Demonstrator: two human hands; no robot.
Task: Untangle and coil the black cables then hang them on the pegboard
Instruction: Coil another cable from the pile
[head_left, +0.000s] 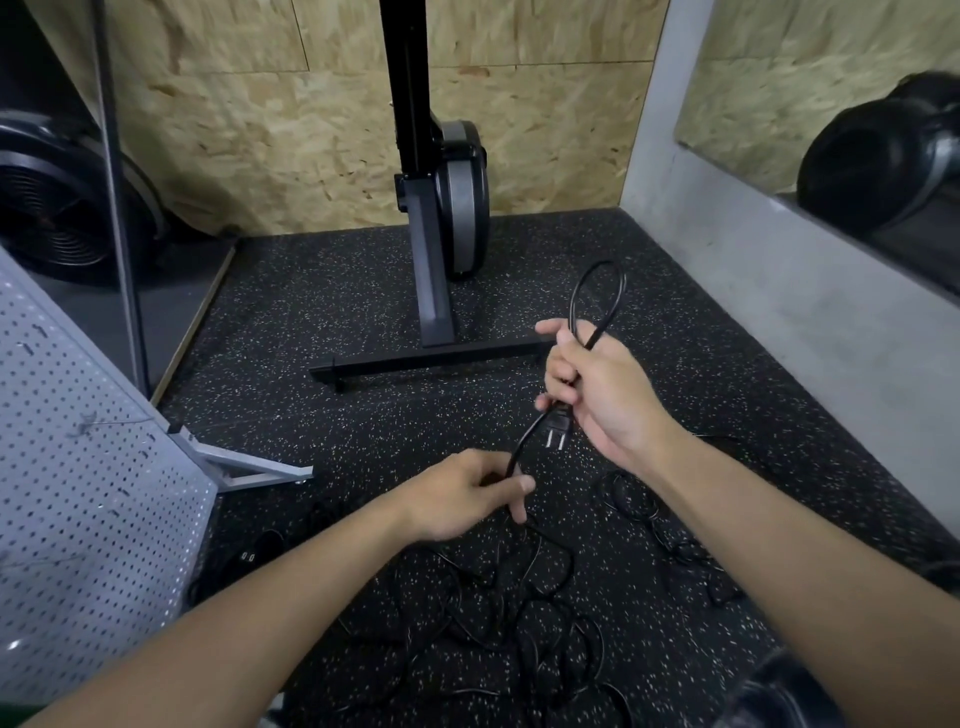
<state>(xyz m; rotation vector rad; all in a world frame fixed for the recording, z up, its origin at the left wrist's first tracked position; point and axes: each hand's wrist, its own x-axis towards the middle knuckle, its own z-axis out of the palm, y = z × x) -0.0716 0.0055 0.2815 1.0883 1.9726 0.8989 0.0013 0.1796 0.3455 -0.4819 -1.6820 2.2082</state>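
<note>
Right hand, fingers curled round the looped cable; left hand pinches it lower; floor tangle indistinct.

I am holding both arms out, my right hand gripping the cable higher, my left hand pinching it lower.

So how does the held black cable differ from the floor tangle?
The held black power cable is up off the speckled floor; the black cable tangle lies on it. The held cable forms one neat loop above the right hand; the tangle is a jumbled heap. Both are thin and black.
</note>
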